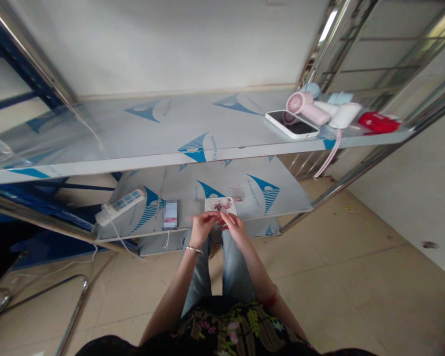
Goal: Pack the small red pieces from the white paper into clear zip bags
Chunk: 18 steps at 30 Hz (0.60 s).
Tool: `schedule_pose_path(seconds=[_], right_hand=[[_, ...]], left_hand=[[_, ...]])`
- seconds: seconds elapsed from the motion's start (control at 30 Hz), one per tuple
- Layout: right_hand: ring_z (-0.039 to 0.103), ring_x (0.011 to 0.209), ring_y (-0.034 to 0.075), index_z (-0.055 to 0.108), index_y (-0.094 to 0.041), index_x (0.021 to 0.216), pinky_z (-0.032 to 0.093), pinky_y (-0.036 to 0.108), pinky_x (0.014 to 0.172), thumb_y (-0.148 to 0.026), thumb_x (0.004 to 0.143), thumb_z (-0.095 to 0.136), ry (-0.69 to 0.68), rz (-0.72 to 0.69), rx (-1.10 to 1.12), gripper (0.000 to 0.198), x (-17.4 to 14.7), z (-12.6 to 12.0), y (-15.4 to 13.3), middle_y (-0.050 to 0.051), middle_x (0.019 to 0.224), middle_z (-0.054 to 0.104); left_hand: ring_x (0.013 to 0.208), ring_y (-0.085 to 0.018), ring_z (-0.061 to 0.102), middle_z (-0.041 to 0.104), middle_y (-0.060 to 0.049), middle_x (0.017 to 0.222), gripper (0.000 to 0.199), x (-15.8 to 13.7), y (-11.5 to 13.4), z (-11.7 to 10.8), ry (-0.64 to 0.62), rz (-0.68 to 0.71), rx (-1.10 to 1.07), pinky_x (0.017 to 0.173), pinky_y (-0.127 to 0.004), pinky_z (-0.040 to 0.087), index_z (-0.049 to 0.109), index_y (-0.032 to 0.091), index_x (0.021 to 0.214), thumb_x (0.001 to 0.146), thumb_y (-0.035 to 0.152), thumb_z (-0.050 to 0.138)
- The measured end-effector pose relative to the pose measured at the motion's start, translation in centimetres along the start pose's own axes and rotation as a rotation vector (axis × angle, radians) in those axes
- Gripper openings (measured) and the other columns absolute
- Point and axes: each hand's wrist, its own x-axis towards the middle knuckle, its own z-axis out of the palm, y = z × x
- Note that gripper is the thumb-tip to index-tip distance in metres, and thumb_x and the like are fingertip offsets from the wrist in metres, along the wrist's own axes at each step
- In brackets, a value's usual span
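My left hand and my right hand meet at the fingertips, just over the front edge of the lower shelf. Both are closed in a pinch; whatever they hold is too small to make out. Right behind the fingertips lies a white sheet or cloth with small dark red and pink pieces on it. A small clear packet rests beyond its right corner. Something red shows under my fingers, mostly hidden. A thin pinkish strip lies left of my left hand.
Left on the lower shelf are a phone with a lit screen and a white power strip with cables. The upper shelf carries a white-edged phone, a pink handheld fan and a red packet. A metal chair frame stands lower left.
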Motion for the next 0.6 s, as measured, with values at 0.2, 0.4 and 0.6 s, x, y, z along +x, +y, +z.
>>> schedule_pose_path(seconds=[0.2, 0.4, 0.6], right_hand=[[0.064, 0.07, 0.019, 0.066, -0.02, 0.084, 0.049, 0.028, 0.052, -0.056, 0.07, 0.069, 0.015, 0.07, 0.123, 0.038, -0.1, -0.6, -0.5, 0.005, 0.082, 0.07], [0.064, 0.071, 0.02, 0.066, -0.021, 0.083, 0.05, 0.029, 0.055, -0.052, 0.07, 0.07, 0.001, 0.072, 0.136, 0.033, -0.5, -0.6, -1.0, 0.004, 0.077, 0.07], [0.062, 0.063, 0.017, 0.063, -0.021, 0.076, 0.049, 0.027, 0.053, -0.054, 0.069, 0.072, -0.005, 0.086, 0.069, 0.035, -0.5, -0.6, -1.1, 0.002, 0.07, 0.066]], left_hand=[[0.086, -0.023, 0.071, 0.076, -0.009, 0.093, 0.029, -0.9, 0.5, -0.1, -0.048, 0.001, 0.04, 0.086, -0.035, 0.054, 0.077, 0.016, 0.09, 0.07, 0.037, 0.074], [0.08, -0.022, 0.07, 0.076, -0.007, 0.085, 0.032, -1.2, 1.0, 0.0, -0.037, -0.003, 0.114, 0.077, -0.031, 0.054, 0.078, 0.015, 0.086, 0.074, 0.043, 0.071], [0.078, -0.02, 0.068, 0.076, -0.006, 0.084, 0.032, -1.5, 0.8, 0.0, -0.06, -0.03, 0.054, 0.076, -0.03, 0.053, 0.078, 0.014, 0.083, 0.073, 0.045, 0.072]])
